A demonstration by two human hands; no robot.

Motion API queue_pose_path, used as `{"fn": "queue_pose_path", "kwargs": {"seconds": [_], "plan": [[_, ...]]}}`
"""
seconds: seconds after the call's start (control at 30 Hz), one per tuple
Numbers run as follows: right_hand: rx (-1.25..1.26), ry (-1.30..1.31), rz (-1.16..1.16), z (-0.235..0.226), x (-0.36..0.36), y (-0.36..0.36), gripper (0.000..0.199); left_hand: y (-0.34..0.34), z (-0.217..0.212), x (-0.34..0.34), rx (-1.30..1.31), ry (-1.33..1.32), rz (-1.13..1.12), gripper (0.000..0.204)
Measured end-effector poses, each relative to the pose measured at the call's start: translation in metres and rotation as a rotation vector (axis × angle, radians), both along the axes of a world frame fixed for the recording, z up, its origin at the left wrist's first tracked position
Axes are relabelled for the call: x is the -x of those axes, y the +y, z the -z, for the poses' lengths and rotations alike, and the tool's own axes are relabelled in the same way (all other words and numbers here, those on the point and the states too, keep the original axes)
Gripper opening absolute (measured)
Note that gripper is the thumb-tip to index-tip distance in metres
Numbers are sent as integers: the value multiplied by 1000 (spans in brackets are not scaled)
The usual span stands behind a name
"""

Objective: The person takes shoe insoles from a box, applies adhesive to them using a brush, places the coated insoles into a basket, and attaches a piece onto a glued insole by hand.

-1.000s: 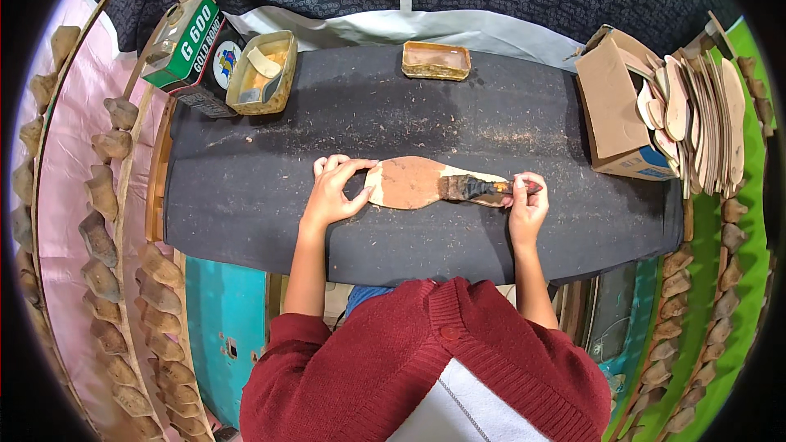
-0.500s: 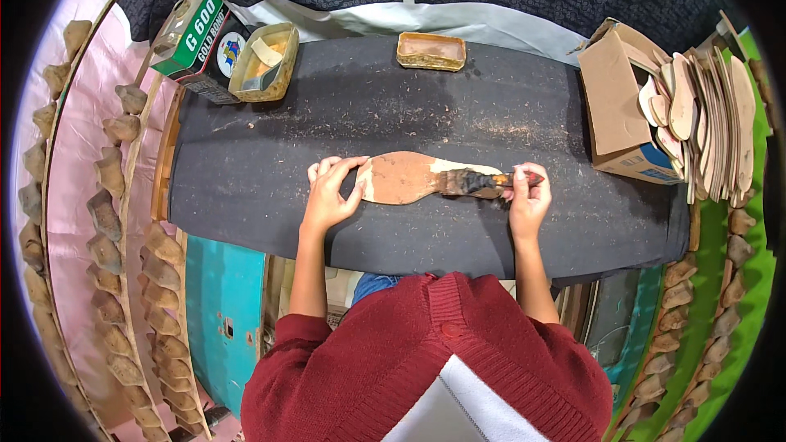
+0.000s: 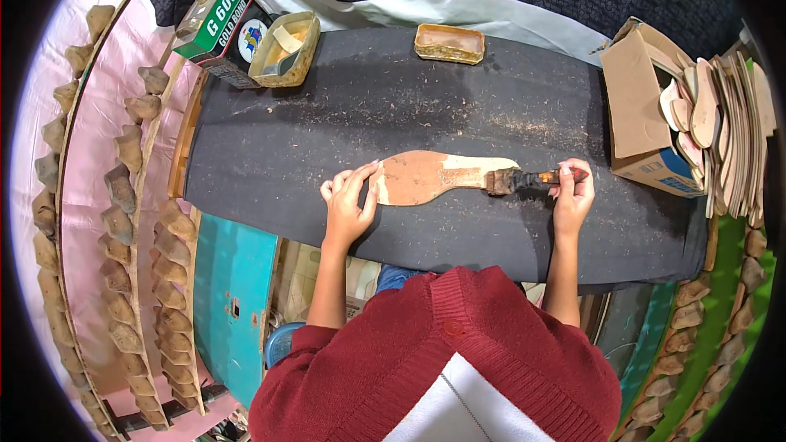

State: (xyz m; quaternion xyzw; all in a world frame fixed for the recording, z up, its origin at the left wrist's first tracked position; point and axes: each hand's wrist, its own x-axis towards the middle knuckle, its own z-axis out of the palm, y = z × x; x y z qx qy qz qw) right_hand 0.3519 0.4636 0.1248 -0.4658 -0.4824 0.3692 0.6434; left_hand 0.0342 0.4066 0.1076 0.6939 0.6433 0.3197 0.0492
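Note:
A flat shoe insole (image 3: 413, 178) lies lengthwise across the dark cloth, brown on most of its left part and paler toward the right. My left hand (image 3: 350, 203) grips its broad left end, the fingers at the rim and the thumb pressed near the lower edge. In my right hand (image 3: 575, 196) is a brush (image 3: 524, 181), pinched by its handle. The handle has dark wrapping, and the brown bristles rest on the narrower right part of the insole. My fingers cover the far end of the handle.
Behind stand a green and black can (image 3: 214, 33), a tub (image 3: 304, 57) with scrapers and a small tray (image 3: 449, 43). A cardboard box (image 3: 643, 127) of insoles stands right, beside stacked insoles (image 3: 733, 135). Racks of shoe lasts (image 3: 120, 196) flank the table (image 3: 278, 160); shavings dot its cloth.
The brush has swept right along the insole, uncovering its pale middle, and my right hand moved with it. My left hand keeps its hold on the left end. The whole view has shifted slightly.

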Motion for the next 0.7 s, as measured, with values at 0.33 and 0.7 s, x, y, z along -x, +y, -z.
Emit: {"fn": "queue_pose_path", "kwargs": {"seconds": [0.33,0.7], "plan": [[-12,-160,-211,-2,30,2,9,-18,0,-16,-73,156,-108,30],[18,71,-61,-1,12,6,10,-24,5,-23,-91,283,-232,22]]}}
